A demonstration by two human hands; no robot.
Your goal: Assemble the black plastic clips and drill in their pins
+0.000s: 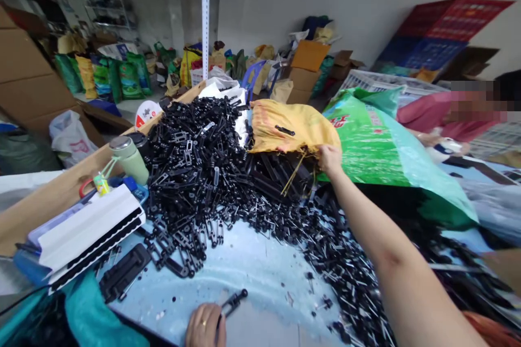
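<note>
My left hand [205, 326], with a ring on one finger, is closed at the bottom of the view around a slim black plastic part [236, 301], whose knobbed end sticks out to the right. My right arm reaches far forward. At its end my right hand [329, 159] grips the frayed edge of a yellow woven sack [299, 119]. Long black pieces [271, 173] show in the sack's mouth. One small black part lies on top of the sack. Left of it rises a heap of black plastic links [191, 152], and small black pins with metal shafts [280, 219] spread below.
A green sack [366, 141] stands right of the yellow one. At left are a pale green flask [129, 158], a white paper stack [87, 227] and a wooden rim [49, 195]. A person in a pink top [435, 116] works at far right. Stacked crates [431, 32] lie behind.
</note>
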